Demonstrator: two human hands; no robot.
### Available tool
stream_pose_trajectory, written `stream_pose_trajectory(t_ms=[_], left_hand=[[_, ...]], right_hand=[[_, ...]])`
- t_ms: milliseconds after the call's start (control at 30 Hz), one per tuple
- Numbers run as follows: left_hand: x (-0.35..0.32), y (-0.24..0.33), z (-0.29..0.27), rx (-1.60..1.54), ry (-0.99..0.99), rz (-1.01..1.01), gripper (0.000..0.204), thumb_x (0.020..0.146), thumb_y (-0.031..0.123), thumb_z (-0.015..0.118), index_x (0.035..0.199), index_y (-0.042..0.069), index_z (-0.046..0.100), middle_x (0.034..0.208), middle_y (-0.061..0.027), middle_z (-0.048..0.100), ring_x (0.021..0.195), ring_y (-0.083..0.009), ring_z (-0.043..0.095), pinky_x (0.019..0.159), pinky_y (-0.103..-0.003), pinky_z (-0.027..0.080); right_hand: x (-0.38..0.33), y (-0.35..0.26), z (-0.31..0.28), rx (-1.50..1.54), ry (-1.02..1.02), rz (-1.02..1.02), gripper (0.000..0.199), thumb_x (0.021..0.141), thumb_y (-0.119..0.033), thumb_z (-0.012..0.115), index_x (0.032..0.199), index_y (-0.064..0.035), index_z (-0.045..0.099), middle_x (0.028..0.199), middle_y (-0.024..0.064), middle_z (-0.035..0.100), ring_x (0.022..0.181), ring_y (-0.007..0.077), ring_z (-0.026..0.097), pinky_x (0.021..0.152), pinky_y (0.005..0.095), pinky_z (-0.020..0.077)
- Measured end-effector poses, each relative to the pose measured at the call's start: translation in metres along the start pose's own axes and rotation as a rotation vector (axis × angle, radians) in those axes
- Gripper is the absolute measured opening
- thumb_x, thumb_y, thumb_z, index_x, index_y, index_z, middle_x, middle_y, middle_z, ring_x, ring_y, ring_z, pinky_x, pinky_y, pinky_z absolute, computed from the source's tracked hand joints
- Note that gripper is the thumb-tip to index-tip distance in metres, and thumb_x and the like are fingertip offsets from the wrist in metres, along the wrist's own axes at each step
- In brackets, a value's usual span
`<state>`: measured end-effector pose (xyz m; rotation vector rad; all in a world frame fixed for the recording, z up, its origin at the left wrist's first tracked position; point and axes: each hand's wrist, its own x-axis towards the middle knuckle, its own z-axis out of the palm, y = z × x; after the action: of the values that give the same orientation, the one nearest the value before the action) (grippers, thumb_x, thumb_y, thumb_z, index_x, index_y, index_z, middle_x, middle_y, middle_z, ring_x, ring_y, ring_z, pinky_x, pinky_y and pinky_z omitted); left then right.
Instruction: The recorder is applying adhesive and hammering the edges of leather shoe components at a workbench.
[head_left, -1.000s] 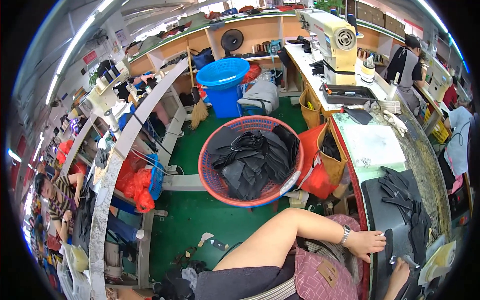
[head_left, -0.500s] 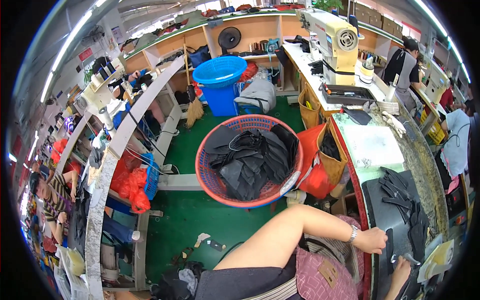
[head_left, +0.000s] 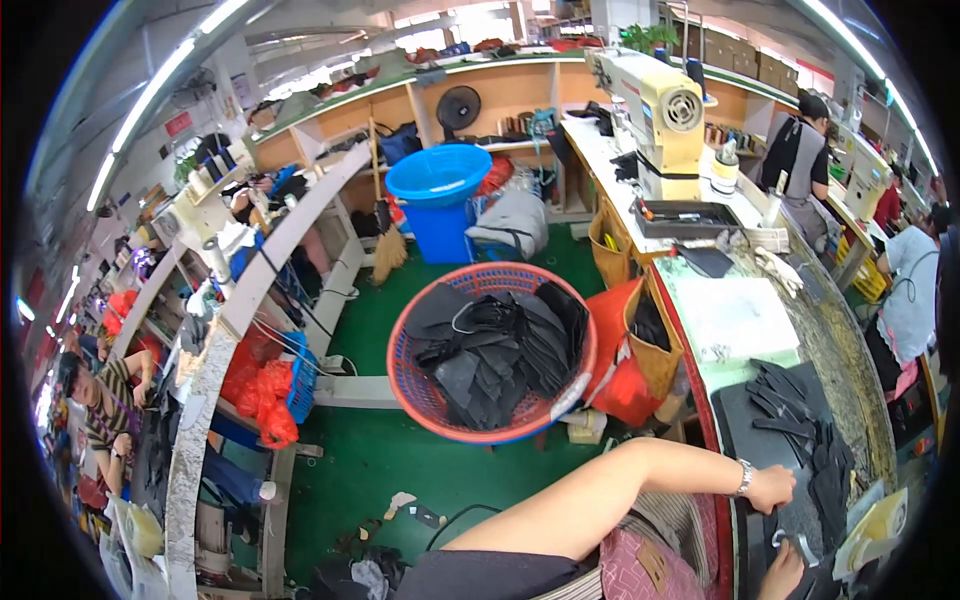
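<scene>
Since half a second ago, the left hand (head_left: 769, 488) has slid rightward across the black slab (head_left: 740, 428), while the whole scene sits a little lower in view. Its fingers are curled in over the spot where a narrow dark strip showed before, and I cannot tell whether they grip anything; a silver watch (head_left: 745, 478) circles that wrist. Just below, near the lower edge, the right hand (head_left: 782, 576) is closed around one end of a silvery metal tool (head_left: 797, 546), whose curved part points out over the slab. Dark flat pieces (head_left: 828, 468) lie loosely overlapped on the slab, to the right of the left hand and running away up its length. Beyond the slab a pale greenish-white sheet (head_left: 735, 315) rests on the mottled tabletop (head_left: 848, 345), and farther on come a white glove (head_left: 778, 268), a black tray (head_left: 690, 218) and a cream sewing machine (head_left: 668, 120). Left of the tabletop, a red-rimmed basket (head_left: 490, 277) holds a heap of black pieces (head_left: 490, 360), with a blue basin (head_left: 438, 176) set on a blue bin (head_left: 443, 235) behind it. Another person in a striped top (head_left: 108, 410) is at the far left, well apart.
</scene>
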<state>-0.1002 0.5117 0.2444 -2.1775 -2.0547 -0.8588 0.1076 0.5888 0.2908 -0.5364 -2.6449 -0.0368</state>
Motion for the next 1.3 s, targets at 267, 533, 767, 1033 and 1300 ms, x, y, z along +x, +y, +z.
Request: stream_pose_trajectory(t_ms=[267,533,767,1033,1300], left_hand=[[0.002,-0.002,-0.006,-0.150,0.020,0.116,0.009,0.064,0.019,0.067,0.070,0.014,0.071,0.074,-0.0048,0.061,0.082,-0.0238,0.058,0.067,-0.039,0.045],[-0.008,0.017,-0.026,-0.292,-0.208,0.146,0.012,0.067,0.018,0.067,0.074,0.008,0.066,0.074,-0.0104,0.062,0.074,-0.0298,0.061,0.064,-0.042,0.047],[-0.007,0.025,-0.022,-0.393,-0.241,0.132,0.009,0.080,0.015,0.061,0.083,0.008,0.057,0.076,-0.0087,0.055,0.076,-0.0277,0.057,0.064,-0.038,0.047],[0.014,0.028,-0.045,-0.334,-0.240,0.212,0.011,0.070,0.006,0.067,0.079,0.007,0.061,0.072,-0.0061,0.056,0.064,-0.0233,0.054,0.055,-0.034,0.044],[0.014,0.031,-0.036,-0.490,-0.264,0.168,0.025,0.065,0.005,0.073,0.088,0.009,0.065,0.079,-0.0018,0.060,0.069,-0.0197,0.055,0.057,-0.032,0.041]], right_hand=[[0.002,-0.039,-0.037,-0.052,-0.090,-0.008,0.026,0.090,-0.030,0.053,0.086,-0.0071,0.064,0.076,0.0151,0.063,0.059,0.0340,0.060,0.049,0.0415,0.0474],[-0.024,-0.022,-0.053,0.293,-0.158,0.151,0.022,0.090,-0.027,0.052,0.098,-0.0089,0.063,0.089,0.0108,0.063,0.075,0.0332,0.062,0.062,0.0408,0.0484],[-0.038,-0.018,-0.077,0.469,-0.229,0.336,0.016,0.077,-0.020,0.067,0.080,-0.0048,0.061,0.075,0.0133,0.060,0.071,0.0330,0.059,0.064,0.0420,0.0448],[0.004,0.006,-0.091,0.603,-0.225,0.376,0.019,0.070,-0.014,0.070,0.081,-0.0055,0.057,0.067,0.0106,0.054,0.056,0.0312,0.057,0.048,0.0375,0.0460],[-0.001,0.016,-0.077,0.465,-0.508,0.307,0.029,0.067,-0.014,0.066,0.092,-0.0051,0.052,0.066,0.0078,0.049,0.052,0.0258,0.056,0.044,0.0341,0.0456]])
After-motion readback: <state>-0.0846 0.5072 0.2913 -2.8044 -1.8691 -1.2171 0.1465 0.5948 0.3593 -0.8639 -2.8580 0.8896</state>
